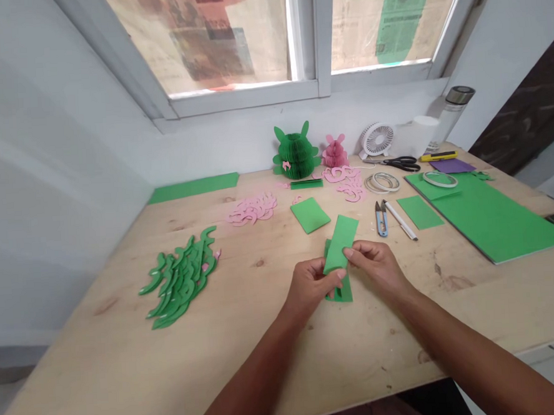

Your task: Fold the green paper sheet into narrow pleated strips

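Note:
My left hand (307,287) and my right hand (372,267) meet above the wooden table (174,364). Both pinch a strip of green card (340,244) that stands up between them. A second green piece (341,294) shows below and behind it, partly hidden by my left fingers. It seems held together with the strip, though I cannot tell if the two are joined. A small green rectangle (310,215) lies on the table just beyond my hands, untouched.
Around the table lie a heap of green cut shapes (180,279), pink cut curls (252,209), green honeycomb paper figure (296,152), pink one (334,152), scissors (399,164), thread snips (381,218), tape rolls (382,182), and a large green sheet (488,216).

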Demonstrator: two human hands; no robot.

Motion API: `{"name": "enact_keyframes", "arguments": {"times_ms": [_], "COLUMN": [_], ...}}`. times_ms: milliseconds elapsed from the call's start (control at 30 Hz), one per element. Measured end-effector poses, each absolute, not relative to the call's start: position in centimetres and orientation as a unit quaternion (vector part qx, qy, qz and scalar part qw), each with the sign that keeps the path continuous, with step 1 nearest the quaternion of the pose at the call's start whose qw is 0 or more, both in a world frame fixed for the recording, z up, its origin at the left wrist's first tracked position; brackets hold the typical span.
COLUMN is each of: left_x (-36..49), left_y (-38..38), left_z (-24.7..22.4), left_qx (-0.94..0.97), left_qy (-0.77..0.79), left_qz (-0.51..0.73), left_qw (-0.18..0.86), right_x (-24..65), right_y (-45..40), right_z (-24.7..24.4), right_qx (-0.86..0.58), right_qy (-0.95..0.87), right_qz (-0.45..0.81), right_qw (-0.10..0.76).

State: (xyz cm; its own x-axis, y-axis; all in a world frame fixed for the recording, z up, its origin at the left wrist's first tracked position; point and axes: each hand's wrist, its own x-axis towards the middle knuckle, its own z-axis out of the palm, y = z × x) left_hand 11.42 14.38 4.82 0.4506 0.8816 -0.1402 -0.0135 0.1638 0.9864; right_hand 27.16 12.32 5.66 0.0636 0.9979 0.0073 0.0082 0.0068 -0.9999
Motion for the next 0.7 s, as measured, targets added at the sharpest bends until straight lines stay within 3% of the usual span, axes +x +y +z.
{"name": "enact_keyframes", "arguments": {"times_ms": [267,700], "left_x": [11.5,11.7], "left_y": [14.0,13.9], "left_z": [5.0,4.7], "left_qx": [0.541,0.532], "left_qy": [0.412,0.433], "left_qz": [0.355,0.373], "left_qw": [0.642,0.625], "right_x": [26.3,26.0], "right_y": [11.9,11.7], "right_z": [5.3,4.4], "right_qx": [-0.468,-0.486], "right_qy": [-0.486,-0.539], "right_qz": [0.509,0.415], "right_qw": [0.535,0.549]}}
